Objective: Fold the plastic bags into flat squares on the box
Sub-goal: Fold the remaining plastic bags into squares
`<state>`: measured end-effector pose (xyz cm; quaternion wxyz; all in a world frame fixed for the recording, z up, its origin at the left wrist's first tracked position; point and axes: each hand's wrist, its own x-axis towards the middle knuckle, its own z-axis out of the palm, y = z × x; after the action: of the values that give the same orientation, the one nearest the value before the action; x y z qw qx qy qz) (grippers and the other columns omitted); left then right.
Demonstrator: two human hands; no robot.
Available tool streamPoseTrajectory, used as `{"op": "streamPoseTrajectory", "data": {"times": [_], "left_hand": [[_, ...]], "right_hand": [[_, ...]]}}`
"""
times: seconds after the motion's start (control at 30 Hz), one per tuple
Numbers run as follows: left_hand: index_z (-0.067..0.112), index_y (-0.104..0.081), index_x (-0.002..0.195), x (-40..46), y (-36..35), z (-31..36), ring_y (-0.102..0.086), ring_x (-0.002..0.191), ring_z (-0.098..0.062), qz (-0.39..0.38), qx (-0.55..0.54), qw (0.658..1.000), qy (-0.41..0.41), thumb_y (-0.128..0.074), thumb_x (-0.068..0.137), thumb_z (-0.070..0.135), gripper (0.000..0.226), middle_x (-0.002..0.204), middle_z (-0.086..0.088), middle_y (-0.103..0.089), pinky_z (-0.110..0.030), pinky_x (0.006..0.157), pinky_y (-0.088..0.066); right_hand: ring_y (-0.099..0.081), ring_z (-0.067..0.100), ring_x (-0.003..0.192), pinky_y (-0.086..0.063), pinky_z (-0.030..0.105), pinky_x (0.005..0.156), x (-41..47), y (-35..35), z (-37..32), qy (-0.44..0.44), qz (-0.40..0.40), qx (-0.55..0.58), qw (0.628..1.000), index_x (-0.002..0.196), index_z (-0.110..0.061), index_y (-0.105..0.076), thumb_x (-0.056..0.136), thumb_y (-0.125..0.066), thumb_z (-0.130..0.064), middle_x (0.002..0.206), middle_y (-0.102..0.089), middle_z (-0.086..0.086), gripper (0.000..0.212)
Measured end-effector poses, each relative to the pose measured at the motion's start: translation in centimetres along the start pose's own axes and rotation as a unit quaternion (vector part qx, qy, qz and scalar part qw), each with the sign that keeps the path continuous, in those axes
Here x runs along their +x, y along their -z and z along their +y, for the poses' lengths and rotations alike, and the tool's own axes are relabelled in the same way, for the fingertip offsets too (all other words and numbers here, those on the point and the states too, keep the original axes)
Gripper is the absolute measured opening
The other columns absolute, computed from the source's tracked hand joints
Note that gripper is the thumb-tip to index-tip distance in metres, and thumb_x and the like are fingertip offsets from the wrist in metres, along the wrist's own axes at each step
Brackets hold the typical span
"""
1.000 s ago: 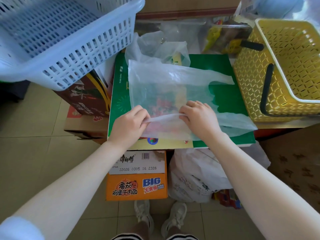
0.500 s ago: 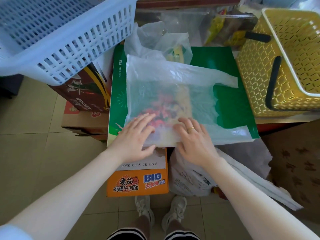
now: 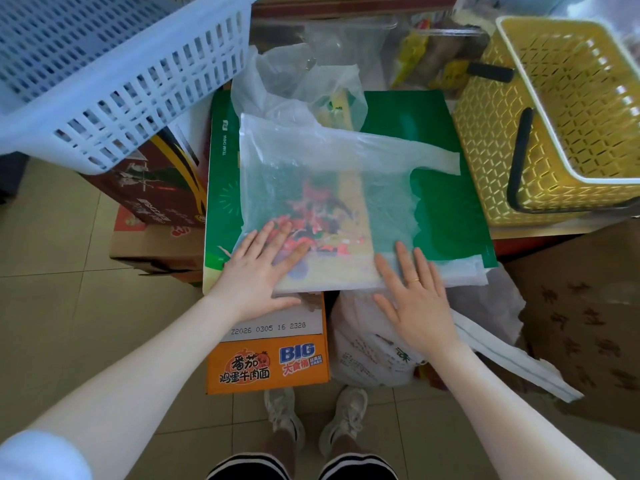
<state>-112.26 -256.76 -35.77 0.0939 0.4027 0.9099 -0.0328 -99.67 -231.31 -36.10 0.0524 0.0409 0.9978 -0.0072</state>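
Observation:
A clear plastic bag (image 3: 322, 168) lies spread flat on the green box (image 3: 446, 209), its handle strips reaching to the right. My left hand (image 3: 263, 268) presses flat on the bag's near left corner, fingers straight. On the bag's near edge further right, my right hand (image 3: 412, 292) lies flat with fingers spread, a ring on one finger. A second crumpled clear bag (image 3: 298, 81) sits at the far end of the box.
A white slotted basket (image 3: 104, 71) overhangs at the upper left. A yellow basket (image 3: 554, 116) with black handles stands to the right. Below the box are an orange noodle carton (image 3: 266, 362), a white printed bag (image 3: 374, 351) and brown cartons (image 3: 152, 188). My shoes stand on the tiled floor.
Both hands let go of the bag's pinched near edge and laid it flat. My right hand has since slid to the right along the near edge, smoothing the bag.

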Motion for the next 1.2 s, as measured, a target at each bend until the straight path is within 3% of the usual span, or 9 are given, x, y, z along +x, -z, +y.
{"op": "streamPoseTrajectory", "data": {"times": [0.17,0.3,0.43,0.67,0.77,0.9,1.0,1.1,1.2], "left_hand": [[0.013,0.004,0.147,1.1,1.5,4.3,0.013,0.140,-0.024,0.027,-0.033,0.999,-0.019,-0.029,0.076,0.074,0.099,0.149,-0.008,0.017,-0.039,0.111,0.013],[0.016,0.003,0.147,4.4,2.2,9.3,0.010,0.142,-0.020,0.029,-0.076,0.993,-0.091,-0.050,0.085,0.053,0.090,0.152,-0.002,0.015,-0.031,0.109,0.017],[0.020,-0.001,0.148,6.9,2.0,11.8,0.002,0.143,-0.021,0.037,-0.078,0.992,-0.091,-0.035,0.097,0.036,0.063,0.156,-0.003,0.004,-0.028,0.107,0.014],[0.013,-0.039,0.139,7.8,1.2,11.8,-0.035,0.133,-0.034,0.043,-0.061,0.994,-0.085,-0.023,0.092,0.029,0.053,0.146,-0.012,-0.036,-0.045,0.107,-0.012],[0.020,-0.027,0.144,8.6,2.0,12.6,-0.018,0.140,-0.030,0.035,-0.098,0.993,-0.048,-0.008,0.090,0.039,0.061,0.153,-0.009,-0.018,-0.037,0.111,-0.002],[0.039,-0.005,0.145,9.9,1.9,13.5,0.007,0.143,-0.024,0.017,-0.070,0.997,-0.033,0.002,0.084,0.059,0.064,0.155,-0.002,0.009,-0.037,0.110,0.012],[0.045,0.005,0.139,10.1,1.8,13.4,0.021,0.136,-0.019,0.004,-0.073,0.995,-0.064,-0.004,0.080,0.071,0.066,0.147,-0.002,0.025,-0.041,0.110,0.014],[0.024,-0.017,0.145,9.2,2.4,12.0,0.009,0.137,-0.018,0.036,-0.198,0.978,-0.043,-0.020,0.083,0.062,0.073,0.150,-0.006,0.010,-0.037,0.114,0.002],[0.011,-0.016,0.146,6.6,1.7,9.0,0.000,0.142,-0.023,0.037,-0.164,0.984,0.057,-0.013,0.083,0.062,0.081,0.154,-0.012,-0.003,-0.037,0.115,0.000]], "right_hand": [[-0.040,0.037,0.132,-0.032,0.044,0.106,-0.4,1.2,0.8,-0.030,-0.001,0.009,1.000,0.141,-0.022,-0.040,0.095,-0.016,-0.054,0.146,-0.039,0.017,0.060],[-0.050,0.038,0.122,-0.044,0.048,0.094,0.3,1.5,1.2,-0.004,0.011,0.007,1.000,0.135,-0.017,-0.048,0.088,-0.043,-0.049,0.138,-0.048,0.016,0.057],[-0.053,0.037,0.118,-0.041,0.050,0.098,-0.1,1.5,4.5,-0.009,0.020,0.005,1.000,0.129,-0.008,-0.052,0.074,-0.074,-0.029,0.131,-0.054,0.018,0.062],[-0.059,0.039,0.110,-0.048,0.049,0.088,0.8,2.4,10.7,-0.013,0.075,0.012,0.997,0.121,-0.001,-0.059,0.076,-0.055,0.007,0.122,-0.061,0.019,0.046],[-0.058,0.036,0.113,-0.045,0.049,0.094,1.9,3.1,11.7,-0.008,0.087,-0.018,0.996,0.116,-0.002,-0.063,0.077,-0.033,-0.001,0.120,-0.063,0.018,0.049],[-0.035,0.036,0.135,-0.019,0.047,0.112,1.0,3.4,11.5,-0.047,0.043,-0.013,0.998,0.135,0.000,-0.044,0.072,-0.057,-0.006,0.142,-0.043,0.019,0.065],[-0.027,0.030,0.140,-0.017,0.042,0.116,0.5,3.1,8.3,0.035,0.037,0.032,0.998,0.142,-0.003,-0.032,0.081,-0.049,-0.024,0.150,-0.031,0.014,0.067],[-0.026,0.023,0.141,-0.017,0.039,0.116,1.7,2.0,5.4,0.107,0.029,0.078,0.991,0.145,-0.008,-0.028,0.092,-0.032,-0.044,0.152,-0.029,0.009,0.064],[-0.034,0.025,0.137,-0.017,0.039,0.113,2.6,0.6,5.6,0.099,0.011,0.049,0.994,0.143,-0.010,-0.035,0.092,-0.028,-0.051,0.149,-0.035,0.009,0.066]]}}
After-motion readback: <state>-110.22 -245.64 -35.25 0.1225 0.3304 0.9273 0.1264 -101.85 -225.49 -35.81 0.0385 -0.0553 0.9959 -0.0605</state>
